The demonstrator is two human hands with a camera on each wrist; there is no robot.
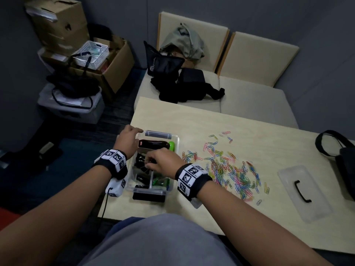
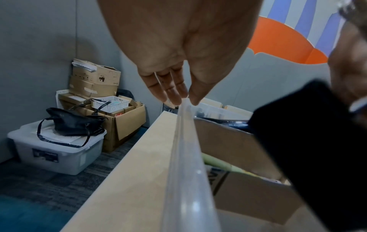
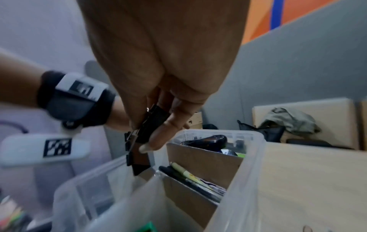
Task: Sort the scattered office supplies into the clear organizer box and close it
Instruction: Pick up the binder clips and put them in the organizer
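The left hand pinches the far left corner of the box, thumb and fingers closed on the thin rim, likely to keep the light box from sliding while the other hand works; the right hand hangs over the left middle compartment, its fingers curled round a small stack of black clips, held low so they drop among the clips already there; the box sits open at the left edge of the surface, close to the drop, so a push leftward looks risky; cardboard dividers leave narrow slots, and the far one holds a stapler; the paper clips lie scattered just right of the box with open room around them; the lid lies well apart at the right.
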